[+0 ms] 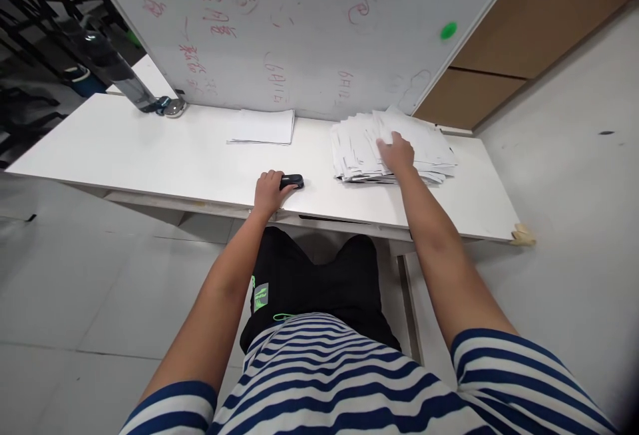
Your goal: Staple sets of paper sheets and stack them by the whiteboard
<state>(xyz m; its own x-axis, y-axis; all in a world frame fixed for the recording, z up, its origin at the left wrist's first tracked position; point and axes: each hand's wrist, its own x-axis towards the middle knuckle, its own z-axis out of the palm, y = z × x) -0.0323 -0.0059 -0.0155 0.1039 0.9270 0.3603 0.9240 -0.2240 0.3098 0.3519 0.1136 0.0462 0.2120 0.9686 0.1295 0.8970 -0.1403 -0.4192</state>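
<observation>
My left hand (268,193) is wrapped round a small black stapler (292,181) that rests near the front edge of the white desk (200,170). Over the messy pile of white papers (355,149) to the right, my right hand (397,152) has its thumb and fingers closed on a sheet at the top. Exactly how much paper is between those fingertips is hidden. A thin, neat stack of white sheets (264,126) lies apart from the pile, further back and left, close to the whiteboard.
A whiteboard (309,42) with red writing stands along the desk's back edge. On the left lies a clear bottle (117,66) beside a small round silver item (174,108). Brown cardboard boxes (484,22) and a wall (564,189) bound the right side.
</observation>
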